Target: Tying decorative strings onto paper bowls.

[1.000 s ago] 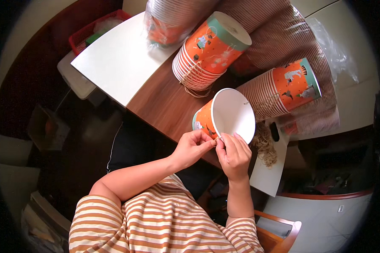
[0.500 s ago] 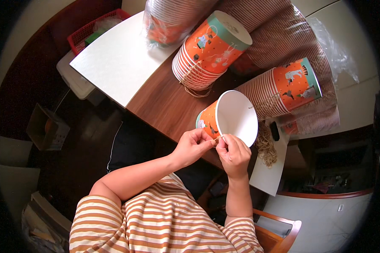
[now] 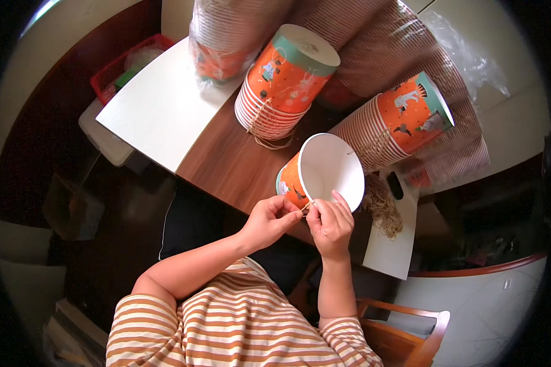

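Note:
An orange and green paper bucket (image 3: 292,183) lies tilted on the brown table, its white open mouth facing me. Between my fingertips, at the near edge of its rim, runs a thin tan piece of twine (image 3: 307,207). My left hand (image 3: 266,223) is closed, pinching the twine between thumb and fingers. My right hand (image 3: 332,227) pinches at the rim beside it, also on the twine, with one finger raised against the bucket's mouth. A small dark mark, perhaps a hole or twine end, shows inside the far rim.
One stack of nested buckets (image 3: 294,76) stands upside down, twine looped around it; another stack (image 3: 404,116) lies on its side. Loose twine (image 3: 382,211) and a black object (image 3: 395,185) lie at right. Plastic-wrapped stacks (image 3: 373,61) fill the back. A wooden chair (image 3: 404,333) is lower right.
The view has shifted slightly. Both hands stay at the near rim; the left fingertips have drawn a little away from it, and a right-hand finger has lifted.

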The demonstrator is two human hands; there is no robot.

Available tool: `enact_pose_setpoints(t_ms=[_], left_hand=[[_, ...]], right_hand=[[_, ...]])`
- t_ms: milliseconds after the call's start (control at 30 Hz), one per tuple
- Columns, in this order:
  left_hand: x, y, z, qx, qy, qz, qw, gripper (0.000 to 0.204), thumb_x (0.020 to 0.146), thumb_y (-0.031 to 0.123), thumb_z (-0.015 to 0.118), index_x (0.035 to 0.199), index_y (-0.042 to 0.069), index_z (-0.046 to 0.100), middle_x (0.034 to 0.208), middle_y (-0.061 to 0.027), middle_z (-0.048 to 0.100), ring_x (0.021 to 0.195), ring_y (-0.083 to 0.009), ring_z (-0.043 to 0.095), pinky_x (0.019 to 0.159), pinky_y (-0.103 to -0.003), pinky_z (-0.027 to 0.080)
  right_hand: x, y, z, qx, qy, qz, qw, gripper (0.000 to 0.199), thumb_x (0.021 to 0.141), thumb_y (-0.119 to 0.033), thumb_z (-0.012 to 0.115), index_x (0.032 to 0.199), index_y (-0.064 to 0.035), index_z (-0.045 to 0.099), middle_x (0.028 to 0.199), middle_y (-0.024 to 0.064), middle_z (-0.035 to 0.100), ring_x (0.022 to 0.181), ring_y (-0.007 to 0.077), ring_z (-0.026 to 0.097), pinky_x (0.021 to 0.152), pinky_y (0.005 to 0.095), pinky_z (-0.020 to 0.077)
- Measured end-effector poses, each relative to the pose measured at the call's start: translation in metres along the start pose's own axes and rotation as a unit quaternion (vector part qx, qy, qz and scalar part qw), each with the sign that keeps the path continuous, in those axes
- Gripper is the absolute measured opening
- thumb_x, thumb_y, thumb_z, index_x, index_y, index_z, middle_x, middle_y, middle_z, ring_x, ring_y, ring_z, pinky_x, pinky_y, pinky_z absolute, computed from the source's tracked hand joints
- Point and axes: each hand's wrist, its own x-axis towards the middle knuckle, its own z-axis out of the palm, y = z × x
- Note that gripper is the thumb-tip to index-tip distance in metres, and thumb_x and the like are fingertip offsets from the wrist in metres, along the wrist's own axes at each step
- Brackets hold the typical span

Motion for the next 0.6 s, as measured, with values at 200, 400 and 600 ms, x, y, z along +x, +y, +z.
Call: enact_pose_setpoints(t_ms=[200,400,600], left_hand=[[0.001,0.003,-0.004,0.003,-0.007,-0.025,1.000,0.010,0.090,0.011,0.067,0.091,0.002,0.062,0.088,0.0018,0.062,0.073,-0.0021,0.055,0.064,-0.018,0.046],[0.004,0.039,-0.012,0.343,0.083,0.198,0.914,0.029,0.076,0.011,0.072,0.103,0.006,0.063,0.103,-0.0120,0.056,0.073,-0.0174,0.060,0.061,-0.028,0.050],[0.021,0.084,0.003,0.518,-0.099,0.365,0.768,0.043,0.069,0.009,0.073,0.110,0.008,0.062,0.112,-0.0128,0.056,0.091,-0.0312,0.062,0.075,-0.039,0.053]], right_hand=[[0.000,-0.002,-0.008,-0.003,-0.006,0.034,0.999,0.028,0.075,-0.009,0.074,0.101,-0.0053,0.064,0.095,0.0066,0.065,0.089,0.0237,0.062,0.099,0.0491,0.0424],[-0.019,0.004,-0.007,-0.021,0.053,0.102,0.993,0.039,0.076,-0.013,0.074,0.112,-0.0056,0.062,0.113,0.0096,0.061,0.107,0.0295,0.057,0.105,0.0530,0.0339],[-0.006,0.012,-0.023,-0.015,0.039,0.094,0.995,0.037,0.074,-0.007,0.069,0.110,-0.0032,0.061,0.111,0.0108,0.062,0.107,0.0318,0.058,0.105,0.0532,0.0346]])
